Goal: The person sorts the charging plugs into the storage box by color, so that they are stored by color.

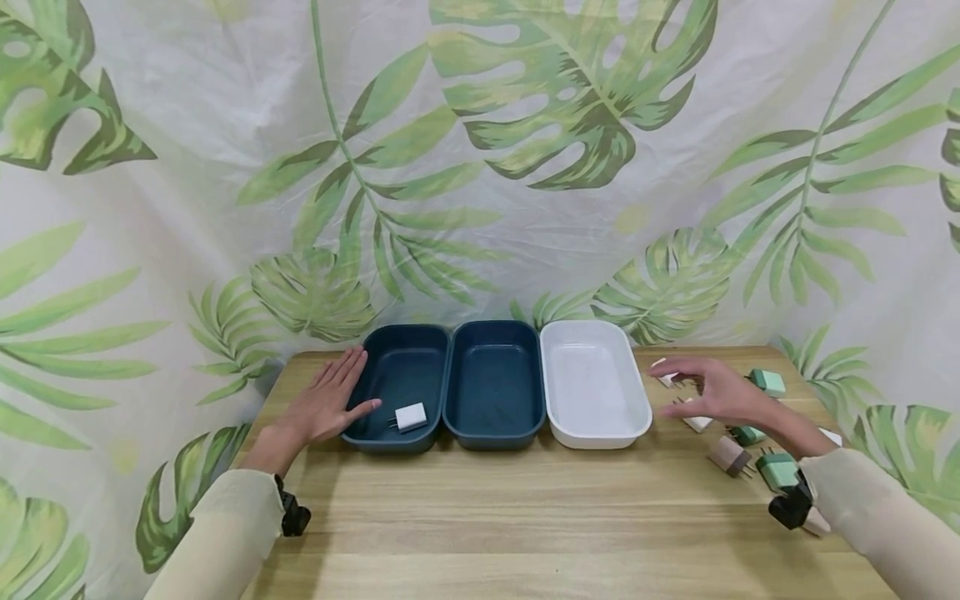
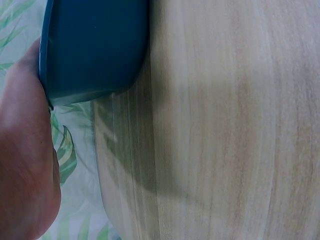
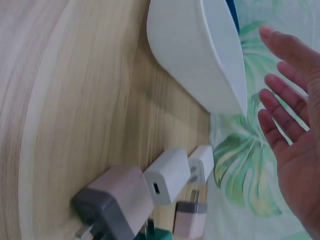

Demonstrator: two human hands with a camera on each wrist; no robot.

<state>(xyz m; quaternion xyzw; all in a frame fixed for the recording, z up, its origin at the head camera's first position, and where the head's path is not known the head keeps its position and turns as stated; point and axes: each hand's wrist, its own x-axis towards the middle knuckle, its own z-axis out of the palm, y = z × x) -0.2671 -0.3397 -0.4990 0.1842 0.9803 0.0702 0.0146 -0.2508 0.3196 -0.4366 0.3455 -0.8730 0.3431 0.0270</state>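
Note:
My left hand (image 1: pixel 322 407) rests on the left rim of the left dark blue tray (image 1: pixel 408 367), its fingers extended and the thumb over the inside. A white charger plug (image 1: pixel 410 417) lies in that tray, near its front. On the right, my right hand (image 1: pixel 716 393) hovers above scattered charger plugs, thumb and fingers apart and nothing between them. Below it are a white charger (image 1: pixel 699 423), a pink charger (image 1: pixel 729 456) and a green charger (image 1: pixel 777 469). The right wrist view shows another white charger (image 3: pixel 201 164) close to the table's far edge.
A second dark blue tray (image 1: pixel 495 375) stands in the middle, with a white tray (image 1: pixel 592 375) on its right; the three sit side by side. Another green charger (image 1: pixel 768 382) lies at the back right of the wooden table (image 1: pixel 525 517). Behind hangs a leaf-patterned cloth (image 1: pixel 540 233).

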